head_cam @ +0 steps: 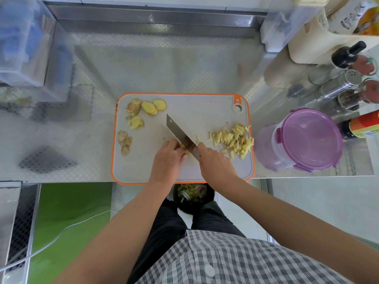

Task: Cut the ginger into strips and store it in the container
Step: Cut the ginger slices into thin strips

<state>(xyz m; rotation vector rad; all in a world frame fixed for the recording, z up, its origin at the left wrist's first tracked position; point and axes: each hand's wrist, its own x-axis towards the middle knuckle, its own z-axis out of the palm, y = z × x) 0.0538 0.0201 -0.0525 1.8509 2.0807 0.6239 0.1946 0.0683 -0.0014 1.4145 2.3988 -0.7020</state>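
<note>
our left hand [168, 158] curls its fingertips down onto the ginger piece [183, 146] beside the blade, pinning it. our right hand [215, 162] is clenched round the handle of the knife [180, 134], whose blade runs away from us between the two hands. just right of the right hand lies a heap of finished strips [233, 140], so we judge the cutting roughly half done. beyond the left hand several whole slices [150, 107] wait uncut, and to its left sit brownish knobbly bits [124, 142], likely trimmings. well right of the right hand stands the container [266, 148] with its purple lid [309, 138] on, so opening and filling are both left. the strips crowd the right rim of the cutting board [205, 111], and a careless sweep could push some off. beyond the knife tip the board is bare, and the steel counter [164, 64] behind it gives us room.
</note>
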